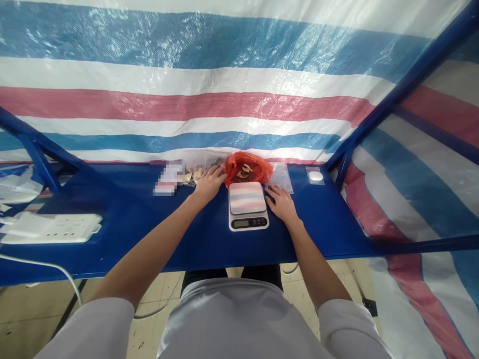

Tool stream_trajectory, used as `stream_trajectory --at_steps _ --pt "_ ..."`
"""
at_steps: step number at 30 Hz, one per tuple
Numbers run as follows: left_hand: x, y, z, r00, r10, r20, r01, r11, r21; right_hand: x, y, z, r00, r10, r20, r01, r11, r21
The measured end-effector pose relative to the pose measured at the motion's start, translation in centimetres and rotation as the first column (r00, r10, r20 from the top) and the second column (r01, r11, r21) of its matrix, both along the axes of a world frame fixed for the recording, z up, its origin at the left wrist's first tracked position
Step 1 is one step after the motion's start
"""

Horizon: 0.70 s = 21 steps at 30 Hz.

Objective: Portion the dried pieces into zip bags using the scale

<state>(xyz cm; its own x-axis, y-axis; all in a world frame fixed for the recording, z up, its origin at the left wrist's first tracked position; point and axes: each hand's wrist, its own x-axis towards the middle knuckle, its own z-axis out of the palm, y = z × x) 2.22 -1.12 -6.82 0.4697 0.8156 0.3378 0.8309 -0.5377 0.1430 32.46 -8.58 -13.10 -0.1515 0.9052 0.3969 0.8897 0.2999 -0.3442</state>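
A digital kitchen scale point(249, 198) with a shiny square plate stands on the blue table between my hands; I see nothing lying on it. Just behind it, an open red plastic bag point(232, 175) holds pale and brown dried pieces point(245, 171). My left hand point(210, 183) has its fingers stretched out beside the bag's left edge, close to clear bags of dried pieces point(194, 174). To the right of the scale, my right hand point(281, 202) lies palm down with fingers spread. Its fingertips are close to a flat clear plastic bag point(282, 178).
A small clear packet with a white round item point(315, 176) lies at the right rear. At the left are a blurred-out card point(168, 178) and a white power strip point(56, 228) with a cable. Blue metal posts point(374, 114) and striped sheeting point(187, 104) enclose the table point(202, 244).
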Motion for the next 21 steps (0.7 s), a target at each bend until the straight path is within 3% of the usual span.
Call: stream_trajectory --at_steps 6,13,17,21 --pt "-0.8 0.7 0.2 0.996 -0.017 0.09 0.015 1.0 0.027 0.0 0.2 0.0 1.0 0.011 -0.008 -0.011 1.0 0.029" --pt "-1.6 0.8 0.4 0.953 -0.017 0.304 0.0 0.998 0.055 0.3 0.1 0.4 0.995 0.042 -0.092 -0.033 0.995 0.098" --pt "-1.7 0.5 0.8 0.894 0.025 0.448 -0.053 0.997 0.049 0.2 -0.2 1.0 0.985 0.039 -0.17 -0.016 0.991 0.132" --pt "-1.3 -0.4 1.5 0.786 0.032 0.617 -0.082 0.995 0.052 0.0 -0.2 2.2 0.974 0.046 -0.223 -0.017 0.992 0.128"
